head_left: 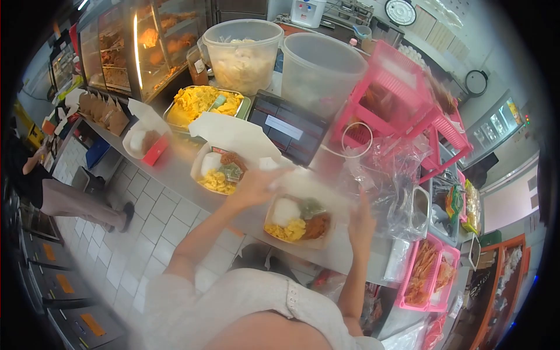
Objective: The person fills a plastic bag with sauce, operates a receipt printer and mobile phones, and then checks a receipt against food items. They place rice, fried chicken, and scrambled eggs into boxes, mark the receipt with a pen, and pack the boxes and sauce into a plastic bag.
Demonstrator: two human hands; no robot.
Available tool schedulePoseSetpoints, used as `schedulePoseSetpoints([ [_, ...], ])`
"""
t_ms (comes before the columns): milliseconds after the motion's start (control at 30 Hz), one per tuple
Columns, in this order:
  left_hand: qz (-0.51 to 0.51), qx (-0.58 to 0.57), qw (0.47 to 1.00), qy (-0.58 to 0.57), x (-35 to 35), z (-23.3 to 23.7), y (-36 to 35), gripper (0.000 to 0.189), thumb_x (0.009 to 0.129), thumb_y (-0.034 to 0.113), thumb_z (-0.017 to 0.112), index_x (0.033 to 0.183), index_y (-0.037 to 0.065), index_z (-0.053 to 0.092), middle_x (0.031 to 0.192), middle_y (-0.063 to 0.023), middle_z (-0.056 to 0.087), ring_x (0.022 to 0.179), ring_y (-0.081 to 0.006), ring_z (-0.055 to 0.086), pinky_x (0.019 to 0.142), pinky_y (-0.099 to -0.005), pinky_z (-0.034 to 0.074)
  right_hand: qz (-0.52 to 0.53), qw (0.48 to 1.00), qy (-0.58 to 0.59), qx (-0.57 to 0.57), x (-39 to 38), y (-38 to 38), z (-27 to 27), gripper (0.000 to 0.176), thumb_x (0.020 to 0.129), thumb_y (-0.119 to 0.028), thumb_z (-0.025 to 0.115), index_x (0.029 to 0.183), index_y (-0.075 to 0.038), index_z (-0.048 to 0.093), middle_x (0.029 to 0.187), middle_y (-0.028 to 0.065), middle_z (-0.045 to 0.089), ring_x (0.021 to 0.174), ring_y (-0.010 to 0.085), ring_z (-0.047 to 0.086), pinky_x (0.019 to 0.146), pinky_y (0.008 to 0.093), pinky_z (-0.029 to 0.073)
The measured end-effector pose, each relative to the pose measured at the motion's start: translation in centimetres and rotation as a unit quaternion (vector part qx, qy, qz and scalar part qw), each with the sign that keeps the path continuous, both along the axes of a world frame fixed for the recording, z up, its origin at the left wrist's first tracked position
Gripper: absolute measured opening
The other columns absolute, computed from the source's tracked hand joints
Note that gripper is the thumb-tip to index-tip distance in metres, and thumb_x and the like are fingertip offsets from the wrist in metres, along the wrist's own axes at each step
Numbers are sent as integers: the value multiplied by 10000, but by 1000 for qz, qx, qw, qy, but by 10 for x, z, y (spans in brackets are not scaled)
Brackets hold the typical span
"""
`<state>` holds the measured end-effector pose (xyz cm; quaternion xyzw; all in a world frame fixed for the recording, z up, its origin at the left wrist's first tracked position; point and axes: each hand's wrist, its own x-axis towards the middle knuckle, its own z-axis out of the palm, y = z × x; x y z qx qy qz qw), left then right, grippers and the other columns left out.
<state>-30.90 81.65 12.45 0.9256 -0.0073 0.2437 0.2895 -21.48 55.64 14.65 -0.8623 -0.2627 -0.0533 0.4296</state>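
Observation:
A paper takeaway box [269,228] lies in front of me on the steel counter, holding white rice [286,211], yellow scrambled egg [287,230], brown fried chicken [317,226] and a green packet [311,207]. Its raised white lid [312,185] is smeared by motion. My left hand [256,186] grips the lid's left side with blurred fingers, close to a second open box [201,160] of rice, egg and meat. On the lid's right side is my right hand [362,219], fingers closed around its edge as far as the blur shows.
Behind stand a tray of egg [204,105], a tablet [289,128] and plastic tubs [321,70]. A third box [140,143] sits left. Pink baskets [385,87], plastic bags [379,175] and a pink tray [429,271] crowd the right. Another person [64,192] stands far left.

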Motion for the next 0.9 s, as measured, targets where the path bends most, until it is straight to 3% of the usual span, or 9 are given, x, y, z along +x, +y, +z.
schedulePoseSetpoints([
  [33,13,16,991,132,-11,-6,1,283,702,167,641,980,214,641,1012,-53,626,679,-234,612,615,-299,488,25,997,70,-29,-10,-12,1,480,717,113,488,1145,-99,536,1036,174,586,907,297,593,783,372,454],
  [133,-35,19,999,22,-47,-48,-5,421,698,131,600,1100,256,583,995,-89,622,694,-267,610,622,-328,478,137,987,-56,-58,-26,-35,-57,489,752,98,423,1203,-85,475,1117,181,545,991,307,554,849,363,417],
  [300,62,-101,990,75,-57,-54,-47,550,691,74,556,1212,236,492,905,-178,600,734,-288,599,631,-354,454,44,993,57,88,-47,-13,-81,322,834,-23,371,1136,-2,480,1164,208,480,1056,337,473,941,354,323],
  [433,184,-116,949,229,-44,-28,-64,526,737,142,511,1257,134,433,881,-222,583,728,-335,586,653,-407,447,5,996,40,80,-31,0,-60,257,877,-74,355,1082,-12,497,1007,213,550,925,360,542,811,357,417],
  [567,105,-227,956,154,-41,-56,-43,558,734,136,497,1283,135,397,807,-212,585,693,-363,570,636,-418,436,27,996,65,59,-27,-5,-55,270,832,-10,394,1082,-32,495,1001,212,548,916,370,545,800,358,420],
  [633,46,-172,982,59,-48,-69,-43,560,758,68,495,1299,147,373,963,-202,597,711,-296,621,646,-358,472,38,995,61,65,-28,-8,-59,288,813,14,411,1084,-36,493,1008,209,548,923,372,543,802,353,420],
  [733,55,-223,945,234,-61,-63,-45,602,775,111,536,1333,171,318,1073,-168,581,831,-285,619,719,-341,480,53,993,42,97,-32,-14,-72,322,779,40,437,1090,-27,490,986,221,553,914,356,558,798,337,426],
  [800,47,-225,939,257,-63,-53,-45,620,775,163,565,1338,177,307,1100,-167,568,868,-294,610,741,-343,477,63,987,131,73,-34,-18,-76,362,782,7,492,1141,-24,451,1135,225,495,1048,342,504,882,342,385],
  [900,10,-191,960,204,-67,-57,-41,663,761,261,616,1340,173,306,1110,-169,564,891,-276,608,763,-330,471,140,982,63,111,-36,-18,-72,409,825,-159,524,1194,-30,403,1306,212,353,1196,319,375,972,366,296],
])
